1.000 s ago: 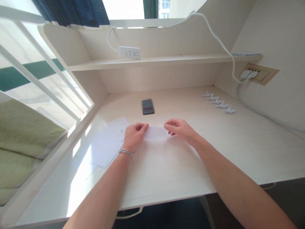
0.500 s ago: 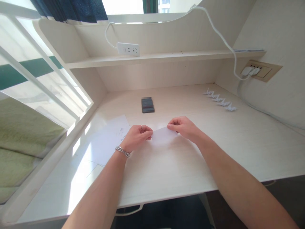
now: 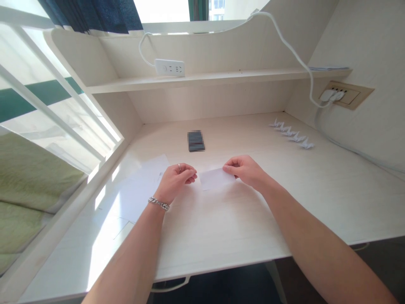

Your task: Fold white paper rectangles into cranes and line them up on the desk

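A small white sheet of paper (image 3: 217,179) is held just above the desk. My right hand (image 3: 242,168) pinches its upper right part between thumb and fingers. Just left of the paper's left edge is my left hand (image 3: 179,179), with a narrow gap between them. Its fingers are curled together with nothing visible in them, and it wears a ring and a chain bracelet (image 3: 159,203). Larger white paper sheets (image 3: 136,190) lie to the left, partly covered by my left hand and forearm.
Several folded paper cranes (image 3: 291,133) stand in a row at the back right. A dark, pixelated rectangular object (image 3: 196,140) lies beyond my hands. A power strip (image 3: 170,67) is on the shelf (image 3: 215,78); its white cable runs to the wall socket (image 3: 348,95).
My left hand has let go of the paper and moved a little left. My right hand keeps its pinch on the sheet, almost unmoved.
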Tool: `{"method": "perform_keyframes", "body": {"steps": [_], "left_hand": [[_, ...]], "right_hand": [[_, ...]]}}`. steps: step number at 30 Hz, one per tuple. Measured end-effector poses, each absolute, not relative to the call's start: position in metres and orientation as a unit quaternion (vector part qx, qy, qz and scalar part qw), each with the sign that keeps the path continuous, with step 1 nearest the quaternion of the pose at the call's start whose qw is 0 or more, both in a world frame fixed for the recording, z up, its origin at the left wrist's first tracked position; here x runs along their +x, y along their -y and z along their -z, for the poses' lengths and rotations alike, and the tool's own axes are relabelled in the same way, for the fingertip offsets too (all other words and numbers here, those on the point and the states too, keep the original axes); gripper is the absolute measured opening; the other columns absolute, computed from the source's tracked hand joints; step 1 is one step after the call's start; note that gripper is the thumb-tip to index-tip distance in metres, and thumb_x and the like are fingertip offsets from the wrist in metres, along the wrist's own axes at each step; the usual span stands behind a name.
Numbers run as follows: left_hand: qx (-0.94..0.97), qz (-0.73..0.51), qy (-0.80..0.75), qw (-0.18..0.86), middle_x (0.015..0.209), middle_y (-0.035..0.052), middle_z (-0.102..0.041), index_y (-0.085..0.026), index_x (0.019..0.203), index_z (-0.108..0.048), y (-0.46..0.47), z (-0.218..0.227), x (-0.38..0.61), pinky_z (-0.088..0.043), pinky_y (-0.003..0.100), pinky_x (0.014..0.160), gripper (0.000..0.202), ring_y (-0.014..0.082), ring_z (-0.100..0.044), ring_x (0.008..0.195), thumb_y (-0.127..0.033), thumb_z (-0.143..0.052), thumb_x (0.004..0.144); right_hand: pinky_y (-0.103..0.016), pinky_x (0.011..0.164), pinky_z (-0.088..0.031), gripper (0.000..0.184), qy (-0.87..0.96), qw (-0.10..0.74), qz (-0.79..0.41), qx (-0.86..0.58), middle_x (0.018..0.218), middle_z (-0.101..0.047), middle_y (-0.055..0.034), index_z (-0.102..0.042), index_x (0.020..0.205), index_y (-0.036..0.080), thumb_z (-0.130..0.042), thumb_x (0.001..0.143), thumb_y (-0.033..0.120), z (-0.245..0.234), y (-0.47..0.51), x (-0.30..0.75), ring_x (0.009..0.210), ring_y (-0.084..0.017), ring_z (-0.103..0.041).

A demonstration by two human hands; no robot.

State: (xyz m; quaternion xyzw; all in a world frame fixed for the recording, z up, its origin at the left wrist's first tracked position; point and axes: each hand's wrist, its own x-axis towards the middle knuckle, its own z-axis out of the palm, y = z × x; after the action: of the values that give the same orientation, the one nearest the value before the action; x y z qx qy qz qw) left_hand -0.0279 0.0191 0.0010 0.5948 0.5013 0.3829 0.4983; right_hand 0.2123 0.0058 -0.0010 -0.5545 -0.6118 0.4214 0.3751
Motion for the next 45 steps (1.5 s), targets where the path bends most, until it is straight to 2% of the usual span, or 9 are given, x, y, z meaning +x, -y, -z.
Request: {"method": "perform_keyframes", "body": {"steps": [3, 8, 14, 18, 23, 28, 45], "left_hand": [[0.617, -0.357, -0.475, 0.516, 0.079, 0.0056, -0.07, -0.016, 0.085, -0.071, -0.016, 0.0, -0.021, -0.049, 0.027, 0.065, 0.025, 0.0133, -0.061, 0.067, -0.038, -0.068, 0.074], [0.635, -0.333, -0.482, 0.504, 0.08, 0.0065, -0.07, -0.015, 0.084, -0.073, -0.014, 0.004, -0.015, -0.049, 0.027, 0.063, 0.025, 0.0139, -0.061, 0.068, -0.038, -0.068, 0.074], [0.606, -0.36, -0.495, 0.508, 0.081, 0.0064, -0.07, -0.015, 0.083, -0.072, -0.017, 0.006, -0.018, -0.049, 0.026, 0.062, 0.024, 0.0133, -0.06, 0.068, -0.037, -0.07, 0.073], [0.592, -0.37, -0.493, 0.519, 0.08, 0.0064, -0.069, -0.014, 0.084, -0.072, -0.017, 0.004, -0.017, -0.049, 0.026, 0.061, 0.026, 0.0127, -0.059, 0.067, -0.037, -0.072, 0.072], [0.573, -0.366, -0.469, 0.564, 0.076, 0.0039, -0.066, -0.014, 0.091, -0.069, -0.014, 0.001, -0.016, -0.051, 0.028, 0.064, 0.031, 0.0133, -0.062, 0.068, -0.033, -0.077, 0.068], [0.58, -0.349, -0.442, 0.589, 0.072, 0.0035, -0.065, -0.012, 0.079, -0.065, -0.013, -0.001, -0.018, -0.051, 0.028, 0.067, 0.022, 0.0132, -0.064, 0.067, -0.028, -0.076, 0.069], [0.569, -0.363, -0.389, 0.626, 0.073, 0.0028, -0.066, -0.013, 0.085, -0.066, -0.013, -0.002, -0.023, -0.051, 0.029, 0.072, 0.017, 0.0146, -0.066, 0.07, -0.015, -0.071, 0.069]], "right_hand": [[-0.026, 0.052, -0.037, 0.021, 0.619, 0.364, -0.424, -0.552, 0.062, -0.06, -0.0012, -0.07, 0.073, 0.018, -0.064, 0.075, 0.038, -0.001, -0.003, 0.208, 0.057, -0.013, -0.051], [-0.025, 0.053, -0.041, 0.024, 0.608, 0.392, -0.436, -0.536, 0.067, -0.063, -0.0025, -0.071, 0.079, 0.017, -0.065, 0.076, 0.04, 0.0, -0.002, 0.2, 0.059, -0.013, -0.053], [-0.026, 0.065, -0.052, 0.024, 0.563, 0.385, -0.52, -0.515, 0.081, -0.068, -0.0052, -0.068, 0.082, 0.016, -0.07, 0.074, 0.038, 0.0, -0.002, 0.198, 0.071, -0.015, -0.063], [-0.026, 0.064, -0.052, 0.02, 0.566, 0.387, -0.511, -0.519, 0.074, -0.066, -0.0035, -0.065, 0.076, 0.016, -0.07, 0.075, 0.034, 0.001, -0.002, 0.198, 0.066, -0.013, -0.062], [-0.026, 0.063, -0.052, 0.018, 0.554, 0.415, -0.491, -0.529, 0.073, -0.066, -0.0032, -0.066, 0.079, 0.015, -0.07, 0.075, 0.032, 0.003, -0.004, 0.197, 0.063, -0.013, -0.063], [-0.027, 0.061, -0.053, 0.017, 0.529, 0.449, -0.48, -0.537, 0.07, -0.066, -0.003, -0.066, 0.079, 0.014, -0.07, 0.075, 0.03, 0.001, -0.006, 0.198, 0.06, -0.012, -0.062], [-0.026, 0.061, -0.053, 0.017, 0.532, 0.45, -0.474, -0.538, 0.072, -0.067, -0.0034, -0.067, 0.081, 0.014, -0.07, 0.076, 0.03, 0.002, -0.008, 0.2, 0.061, -0.012, -0.062]]}}
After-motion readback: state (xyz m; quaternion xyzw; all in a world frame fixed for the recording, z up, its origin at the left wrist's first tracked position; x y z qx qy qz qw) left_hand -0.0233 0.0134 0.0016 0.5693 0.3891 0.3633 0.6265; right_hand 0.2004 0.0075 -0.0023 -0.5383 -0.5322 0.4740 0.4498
